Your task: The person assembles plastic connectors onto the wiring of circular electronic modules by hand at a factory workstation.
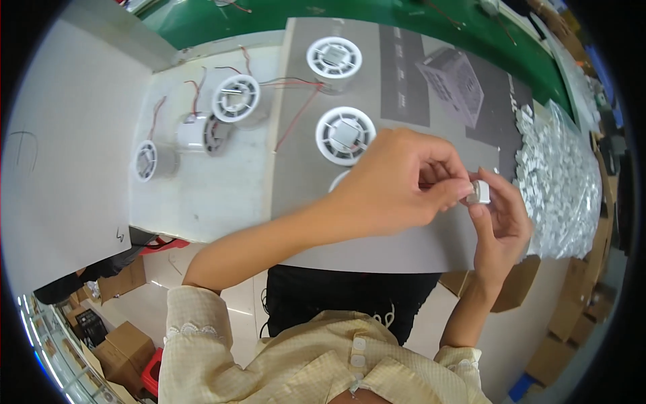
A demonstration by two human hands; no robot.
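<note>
Both hands over grey tabletop (377, 249); left hand (397, 185) and right hand (501, 222) each with grip pinched on one small glossy white square part (480, 192); round white ribbed fan housings (345, 135) with red wires behind; heap of silvery small parts (558, 182) right.

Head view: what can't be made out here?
- Small grey piece: mostly covered by the fingers of the left hand and right hand; its shape is unclear.
- Fourth white round part: hidden behind the left hand.
- Pile of small silvery pieces: too small, bent by the fisheye rim.
</note>
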